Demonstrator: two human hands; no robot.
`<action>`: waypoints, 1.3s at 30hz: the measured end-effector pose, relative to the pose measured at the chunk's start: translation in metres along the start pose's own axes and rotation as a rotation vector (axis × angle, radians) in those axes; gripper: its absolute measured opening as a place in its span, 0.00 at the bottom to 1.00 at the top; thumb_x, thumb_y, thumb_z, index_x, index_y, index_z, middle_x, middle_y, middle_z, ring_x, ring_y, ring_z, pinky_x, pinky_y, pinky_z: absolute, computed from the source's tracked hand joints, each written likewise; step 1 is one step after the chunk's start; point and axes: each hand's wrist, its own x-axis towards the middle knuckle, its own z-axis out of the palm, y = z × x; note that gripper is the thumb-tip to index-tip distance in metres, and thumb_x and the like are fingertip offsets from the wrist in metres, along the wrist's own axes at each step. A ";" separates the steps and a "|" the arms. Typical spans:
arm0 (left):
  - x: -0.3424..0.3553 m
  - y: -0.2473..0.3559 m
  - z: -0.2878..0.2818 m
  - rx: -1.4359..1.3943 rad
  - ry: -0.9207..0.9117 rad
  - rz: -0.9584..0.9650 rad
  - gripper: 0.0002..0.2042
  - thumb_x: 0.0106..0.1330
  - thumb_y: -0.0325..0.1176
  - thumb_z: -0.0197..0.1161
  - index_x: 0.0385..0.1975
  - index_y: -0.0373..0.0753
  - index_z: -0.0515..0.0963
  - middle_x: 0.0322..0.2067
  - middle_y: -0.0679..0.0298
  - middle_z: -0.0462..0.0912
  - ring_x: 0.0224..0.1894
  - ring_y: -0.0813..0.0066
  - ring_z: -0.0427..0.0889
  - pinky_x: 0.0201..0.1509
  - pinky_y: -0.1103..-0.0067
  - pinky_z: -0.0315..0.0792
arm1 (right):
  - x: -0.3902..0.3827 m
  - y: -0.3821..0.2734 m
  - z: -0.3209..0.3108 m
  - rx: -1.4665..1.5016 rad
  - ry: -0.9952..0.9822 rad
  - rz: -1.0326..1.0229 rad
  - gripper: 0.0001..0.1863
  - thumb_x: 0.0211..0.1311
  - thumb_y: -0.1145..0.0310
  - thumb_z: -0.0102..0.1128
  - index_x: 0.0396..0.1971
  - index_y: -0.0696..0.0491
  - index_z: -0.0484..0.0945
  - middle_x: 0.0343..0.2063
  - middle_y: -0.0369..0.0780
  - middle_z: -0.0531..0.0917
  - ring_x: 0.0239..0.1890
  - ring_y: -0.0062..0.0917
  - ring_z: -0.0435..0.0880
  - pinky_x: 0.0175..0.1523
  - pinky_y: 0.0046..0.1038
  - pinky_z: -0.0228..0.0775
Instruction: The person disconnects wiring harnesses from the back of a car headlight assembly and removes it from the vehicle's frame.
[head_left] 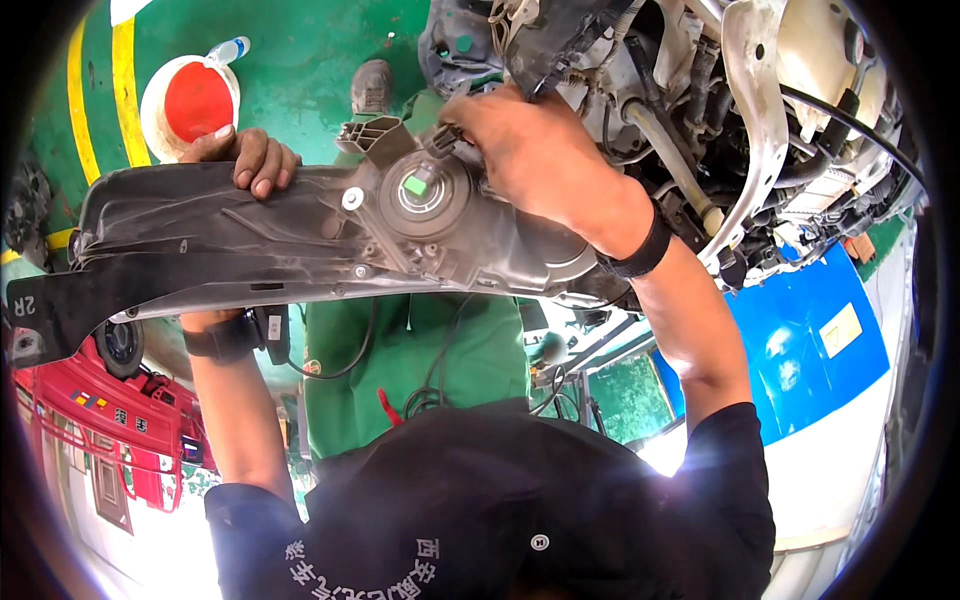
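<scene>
A long dark grey car headlight housing (310, 235) lies across in front of me, its back side up. A round bulb socket with a green centre (417, 185) sits in it. My left hand (245, 160) grips the housing's far edge, fingers curled over the top; the forearm passes underneath. My right hand (515, 140) is closed at the far side of the round socket. A small black connector plug (444, 140) shows at its fingertips, just above the housing. The rest of those fingers is partly hidden behind the hand.
A car's exposed front end (690, 130) with hoses and brackets stands to the right. A white bucket with a red top (198, 103) and a plastic bottle (228, 50) are on the green floor. Toward the lower left is a red vehicle (120, 410); a blue panel (800, 340) is at right.
</scene>
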 end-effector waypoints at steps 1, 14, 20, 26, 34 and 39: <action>-0.001 0.000 0.000 -0.001 0.003 -0.003 0.19 0.72 0.39 0.42 0.16 0.42 0.65 0.15 0.67 0.66 0.28 0.76 0.63 0.43 0.80 0.62 | 0.003 -0.003 0.002 -0.036 0.009 -0.055 0.14 0.49 0.76 0.56 0.39 0.54 0.76 0.31 0.43 0.81 0.37 0.39 0.82 0.40 0.37 0.74; -0.003 -0.001 -0.002 0.066 0.082 0.011 0.21 0.72 0.41 0.44 0.12 0.47 0.66 0.13 0.69 0.70 0.26 0.77 0.66 0.47 0.79 0.63 | 0.018 0.020 0.016 0.218 -0.227 -0.073 0.03 0.45 0.75 0.58 0.21 0.58 0.77 0.28 0.44 0.79 0.34 0.41 0.81 0.43 0.37 0.73; -0.003 -0.003 -0.012 0.066 0.055 0.030 0.22 0.72 0.43 0.43 0.12 0.47 0.67 0.14 0.68 0.72 0.29 0.74 0.69 0.51 0.78 0.63 | 0.027 0.016 0.002 0.187 -0.425 0.023 0.12 0.59 0.76 0.52 0.41 0.61 0.79 0.38 0.51 0.82 0.43 0.48 0.80 0.49 0.40 0.72; -0.002 -0.002 -0.020 0.091 0.011 0.026 0.22 0.72 0.43 0.41 0.13 0.47 0.68 0.15 0.68 0.73 0.31 0.73 0.70 0.55 0.77 0.64 | 0.023 0.025 0.007 0.165 -0.443 -0.059 0.12 0.61 0.75 0.52 0.42 0.60 0.79 0.38 0.51 0.82 0.45 0.47 0.80 0.50 0.40 0.71; 0.004 -0.008 -0.060 0.043 -0.173 0.078 0.23 0.74 0.47 0.39 0.20 0.44 0.74 0.23 0.65 0.78 0.39 0.67 0.74 0.62 0.73 0.62 | 0.017 0.003 0.007 -0.041 -0.176 -0.190 0.04 0.47 0.76 0.56 0.24 0.61 0.74 0.28 0.46 0.78 0.36 0.42 0.81 0.38 0.38 0.75; 0.009 -0.011 -0.067 -0.035 -0.340 0.096 0.24 0.74 0.47 0.37 0.22 0.43 0.75 0.25 0.65 0.79 0.41 0.67 0.74 0.64 0.70 0.59 | 0.020 -0.003 -0.006 0.185 -0.351 0.081 0.11 0.58 0.77 0.55 0.41 0.60 0.75 0.34 0.51 0.80 0.41 0.48 0.79 0.48 0.41 0.72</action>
